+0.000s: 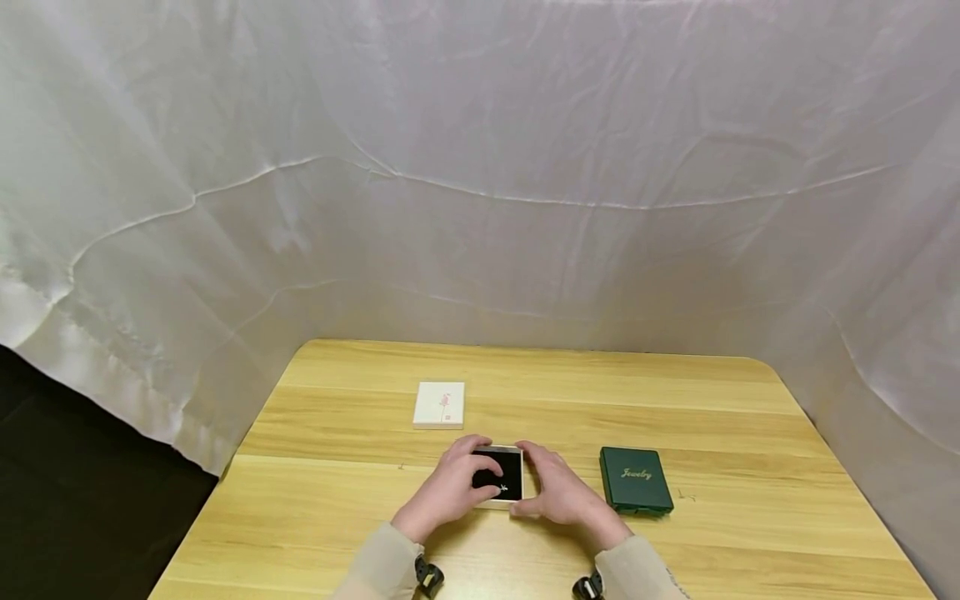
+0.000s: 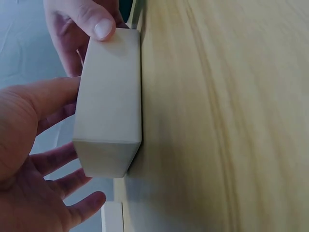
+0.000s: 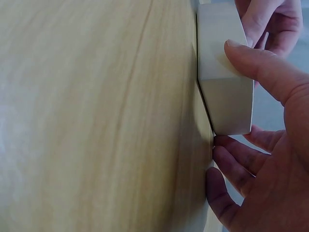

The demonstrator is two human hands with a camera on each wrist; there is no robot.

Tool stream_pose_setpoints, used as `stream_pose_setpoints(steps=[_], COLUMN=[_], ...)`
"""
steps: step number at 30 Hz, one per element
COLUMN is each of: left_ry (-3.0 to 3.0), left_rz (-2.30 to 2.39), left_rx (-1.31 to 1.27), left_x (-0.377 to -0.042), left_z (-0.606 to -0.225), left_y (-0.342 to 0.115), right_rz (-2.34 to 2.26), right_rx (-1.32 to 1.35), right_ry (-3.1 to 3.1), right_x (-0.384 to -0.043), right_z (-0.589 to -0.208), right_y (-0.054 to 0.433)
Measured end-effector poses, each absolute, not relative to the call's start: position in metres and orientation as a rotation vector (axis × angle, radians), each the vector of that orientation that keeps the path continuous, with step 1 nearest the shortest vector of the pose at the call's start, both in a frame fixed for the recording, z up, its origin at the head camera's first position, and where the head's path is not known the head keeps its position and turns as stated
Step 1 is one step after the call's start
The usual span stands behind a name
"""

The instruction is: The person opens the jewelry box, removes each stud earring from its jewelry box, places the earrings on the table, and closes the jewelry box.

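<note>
A white jewelry box (image 1: 497, 503) sits on the table without a lid, a black insert (image 1: 513, 467) and a small silver piece of jewelry (image 1: 503, 488) inside. My right hand (image 1: 558, 487) holds its right end, the thumb (image 3: 256, 63) on the near wall and fingers around the far corner. From the left, my left hand (image 1: 453, 483) reaches over the box, thumb and index finger spread above the insert near the silver piece. Its other fingers (image 2: 72, 183) extend loosely past the left end. Whether its fingertips touch the insert is hidden in the left wrist view.
A white lid (image 1: 438, 405) with pink lettering lies farther back, left of the box. On the right, a dark green box (image 1: 636, 481) marked "Jewelry" lies on the wooden table (image 1: 750, 467). Pale curtains (image 1: 525, 250) hang behind the table and at its sides.
</note>
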State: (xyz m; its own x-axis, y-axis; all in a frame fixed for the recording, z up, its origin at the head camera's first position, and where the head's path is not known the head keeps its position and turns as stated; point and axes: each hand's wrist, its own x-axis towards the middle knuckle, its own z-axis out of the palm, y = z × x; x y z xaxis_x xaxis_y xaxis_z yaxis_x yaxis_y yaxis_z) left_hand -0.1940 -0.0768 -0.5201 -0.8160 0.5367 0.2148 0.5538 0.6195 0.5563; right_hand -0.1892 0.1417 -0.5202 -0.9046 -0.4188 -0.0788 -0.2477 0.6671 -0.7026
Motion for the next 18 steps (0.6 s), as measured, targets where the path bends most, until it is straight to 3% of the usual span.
stream_pose_setpoints(steps=[18], left_ry=[-2.813], left_rz=[-0.956], left_rx=[-0.954], left_x=[-0.2], left_z=[-0.527], left_y=[-0.065], right_rz=[-1.084], right_rx=[-0.549], right_ry=[2.635], right_x=[-0.189], right_z=[-0.52], right_y=[0.142])
